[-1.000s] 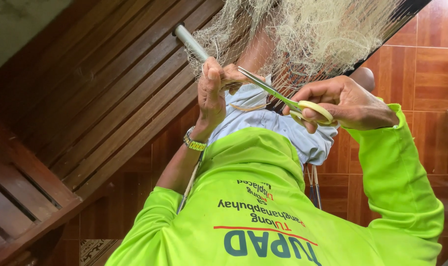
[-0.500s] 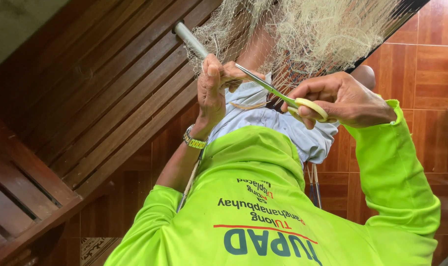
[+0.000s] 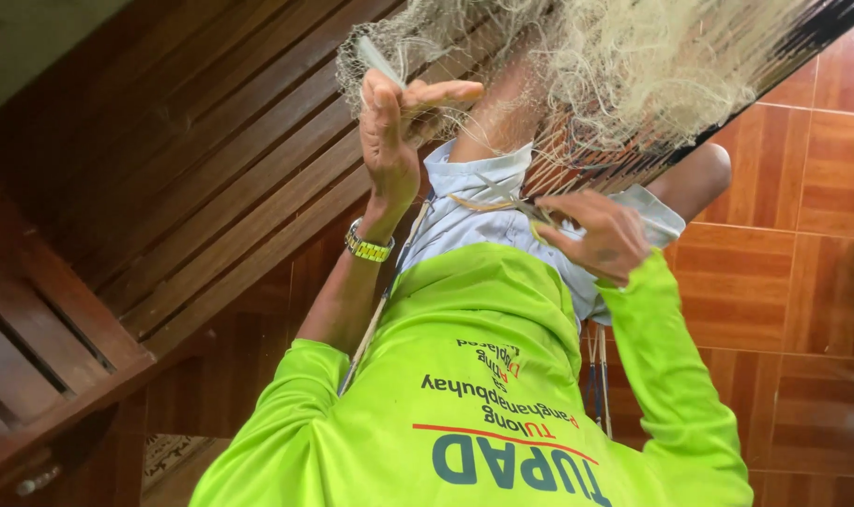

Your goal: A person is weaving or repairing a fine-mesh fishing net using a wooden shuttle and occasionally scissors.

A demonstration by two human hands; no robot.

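A bright green long-sleeved shirt [image 3: 483, 376] fills the near part of the head view, with pale blue cloth [image 3: 483, 216] over the lap beyond it. The right hand [image 3: 601, 235], coming out of a green sleeve, is closed around a pair of scissors [image 3: 507, 195]; its blades, blurred, point toward the middle of the view, just above the blue cloth. The left hand [image 3: 394, 127], with a beaded bracelet [image 3: 368, 246] on the wrist, is raised higher and farther away. Its fingers pinch a fold of pale fishing net [image 3: 633, 56] together with a slim grey netting needle [image 3: 378, 61]. The net bunches in a tangled mass across the top of the view. Dark wooden slats [image 3: 164, 188] lie at the left, and reddish-brown floor tiles [image 3: 812, 282] lie at the right.
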